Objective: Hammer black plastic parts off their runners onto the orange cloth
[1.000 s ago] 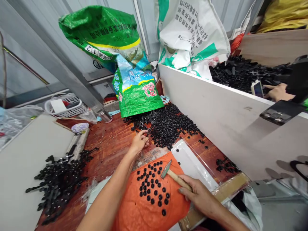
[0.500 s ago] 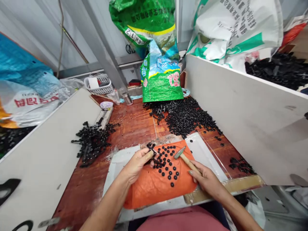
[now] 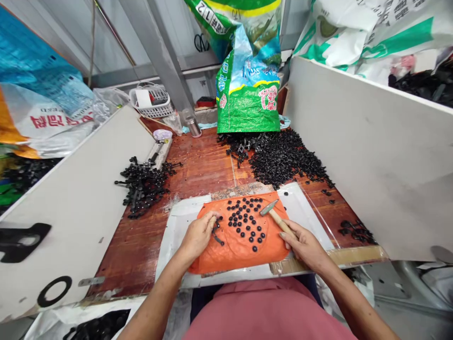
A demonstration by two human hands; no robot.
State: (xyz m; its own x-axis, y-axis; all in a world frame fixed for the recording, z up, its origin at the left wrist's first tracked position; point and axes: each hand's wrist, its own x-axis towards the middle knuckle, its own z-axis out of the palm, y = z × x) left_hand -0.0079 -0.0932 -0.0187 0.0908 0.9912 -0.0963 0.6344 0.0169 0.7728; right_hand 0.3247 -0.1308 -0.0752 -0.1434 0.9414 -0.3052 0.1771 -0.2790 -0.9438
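My left hand (image 3: 200, 233) pinches a black branched plastic piece (image 3: 217, 232) over the left part of an orange cloth (image 3: 226, 257). In my right hand (image 3: 304, 241) is a small hammer (image 3: 281, 222), held by its wooden handle, with the metal head above the cloth's right edge. Many small round black parts (image 3: 244, 219) lie scattered on the cloth between my hands. My fingers hide part of the branched piece.
Black branched pieces (image 3: 145, 184) are heaped at the left, and a large pile of small black parts (image 3: 283, 158) lies behind the cloth. A green bag (image 3: 247, 108) stands at the back. Pale boards (image 3: 371, 151) wall both sides. A basket (image 3: 152, 101) sits back left.
My left hand has moved left, away from the round parts, and the black piece now hangs lower from its fingers. The hammer stays in my right hand. The camera view has shifted.
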